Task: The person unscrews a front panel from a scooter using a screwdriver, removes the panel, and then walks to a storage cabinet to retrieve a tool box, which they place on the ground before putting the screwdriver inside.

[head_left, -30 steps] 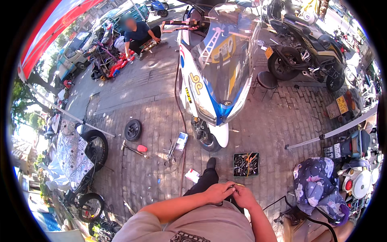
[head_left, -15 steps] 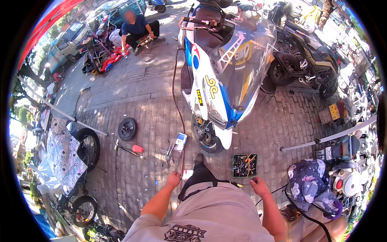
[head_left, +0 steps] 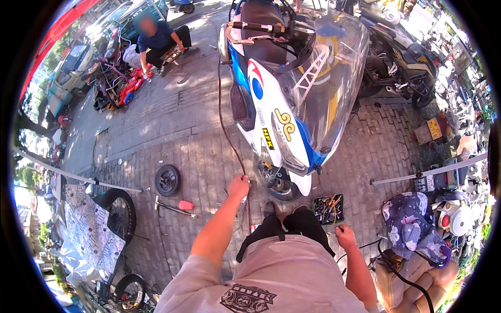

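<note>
Left hand [head_left: 239, 186] grasping thin dark hose [head_left: 225, 125] beside scooter front wheel [head_left: 279, 183]; right hand [head_left: 345, 236] released, below tool tray [head_left: 327, 209].

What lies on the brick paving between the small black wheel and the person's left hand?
In the head view, between the small black wheel and the left hand lies a long metal tool with a red grip on bare brick paving.

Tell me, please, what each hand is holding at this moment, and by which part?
The left hand grips the thin dark hose near its lower end, beside the scooter's front wheel. The right hand hangs near the tool tray; whether it holds anything cannot be told.
</note>
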Demonstrator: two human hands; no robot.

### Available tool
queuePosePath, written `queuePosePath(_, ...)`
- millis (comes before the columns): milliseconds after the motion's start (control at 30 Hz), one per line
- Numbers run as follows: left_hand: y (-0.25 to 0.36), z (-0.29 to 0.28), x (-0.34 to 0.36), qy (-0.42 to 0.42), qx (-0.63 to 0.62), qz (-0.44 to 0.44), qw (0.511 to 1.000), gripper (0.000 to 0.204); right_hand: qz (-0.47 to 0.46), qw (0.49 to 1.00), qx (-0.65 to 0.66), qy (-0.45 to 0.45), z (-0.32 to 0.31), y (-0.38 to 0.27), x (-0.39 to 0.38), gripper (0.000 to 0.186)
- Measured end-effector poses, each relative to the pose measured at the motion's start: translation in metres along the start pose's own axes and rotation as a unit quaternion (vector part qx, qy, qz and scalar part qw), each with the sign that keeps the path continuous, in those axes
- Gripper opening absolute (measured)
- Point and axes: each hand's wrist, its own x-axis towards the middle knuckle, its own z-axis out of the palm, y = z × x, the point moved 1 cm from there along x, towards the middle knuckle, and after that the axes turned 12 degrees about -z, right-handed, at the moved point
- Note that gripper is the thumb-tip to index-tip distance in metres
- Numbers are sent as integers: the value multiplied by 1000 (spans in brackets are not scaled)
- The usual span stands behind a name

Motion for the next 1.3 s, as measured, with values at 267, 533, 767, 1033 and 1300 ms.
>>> queuePosePath(267, 239, 15, 18, -131, -294, 89, 943, 27, 44, 997, -6, -55, -13, 11, 46, 35)
queuePosePath(533, 304, 32, 53, 74, -160, 168, 970, 29, 36, 998, 45, -37, -53, 51, 115, 39)
queuePosePath(767, 315, 28, 24, 86, -220, 139, 962, 25, 35, 998, -21, -55, -76, 106, 152, 31)
queuePosePath(1033, 326, 24, 21, 158, -67, 206, 964, 23, 69, 995, -19, -67, -81, 72, 180, 39)
queuePosePath(1300, 320, 17, 23, -105, -321, 62, 939, 27, 17, 990, -89, -106, -55, -58, 179, 37)
